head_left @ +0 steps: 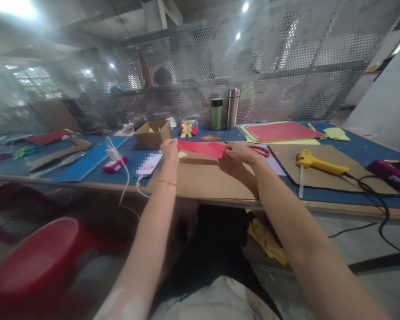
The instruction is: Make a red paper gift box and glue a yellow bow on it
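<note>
A strip of red paper (200,148) is stretched level between my two hands, just above a brown cardboard sheet (213,182) at the table's front edge. My left hand (170,149) pinches its left end, and my right hand (236,152) grips the right end with curled fingers. Red-handled scissors (262,151) lie just past my right hand, their blades hidden. A scrap of yellow paper (182,154) shows beside my left fingers.
On the right, a yellow glue gun (320,163) with a trailing black cord rests on cardboard (286,155). Behind are a cardboard box (151,138), a green tumbler (216,114), a steel flask (233,109) and red sheets (283,131). A white cable (126,182) hangs over the edge at left.
</note>
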`<state>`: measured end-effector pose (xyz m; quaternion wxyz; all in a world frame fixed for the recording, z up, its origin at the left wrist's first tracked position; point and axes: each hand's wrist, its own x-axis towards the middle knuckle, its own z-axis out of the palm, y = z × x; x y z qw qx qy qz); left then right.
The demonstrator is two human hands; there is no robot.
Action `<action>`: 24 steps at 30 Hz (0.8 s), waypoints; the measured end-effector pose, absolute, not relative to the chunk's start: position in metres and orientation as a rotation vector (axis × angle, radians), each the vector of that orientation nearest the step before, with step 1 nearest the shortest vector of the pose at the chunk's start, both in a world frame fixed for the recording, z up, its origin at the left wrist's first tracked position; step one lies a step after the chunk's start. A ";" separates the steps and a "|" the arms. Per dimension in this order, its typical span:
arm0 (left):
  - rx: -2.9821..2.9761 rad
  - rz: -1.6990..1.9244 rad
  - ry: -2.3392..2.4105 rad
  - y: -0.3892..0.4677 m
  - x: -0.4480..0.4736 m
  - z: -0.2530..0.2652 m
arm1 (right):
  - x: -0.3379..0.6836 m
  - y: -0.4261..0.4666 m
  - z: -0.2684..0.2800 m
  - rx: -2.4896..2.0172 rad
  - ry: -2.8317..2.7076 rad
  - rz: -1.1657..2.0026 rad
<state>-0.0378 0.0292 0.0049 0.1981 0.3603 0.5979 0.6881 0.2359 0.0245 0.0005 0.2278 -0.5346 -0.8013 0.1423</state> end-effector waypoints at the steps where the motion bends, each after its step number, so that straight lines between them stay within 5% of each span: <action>1: 1.019 1.934 1.668 0.029 -0.038 0.005 | 0.238 0.026 0.001 -1.520 -2.161 0.335; 11: 1.414 1.729 1.354 0.006 0.009 -0.003 | 0.200 0.005 0.001 -1.164 -2.155 0.212; 24: 1.075 1.903 1.586 0.015 -0.021 0.004 | 0.205 0.007 -0.001 -1.446 -2.221 0.133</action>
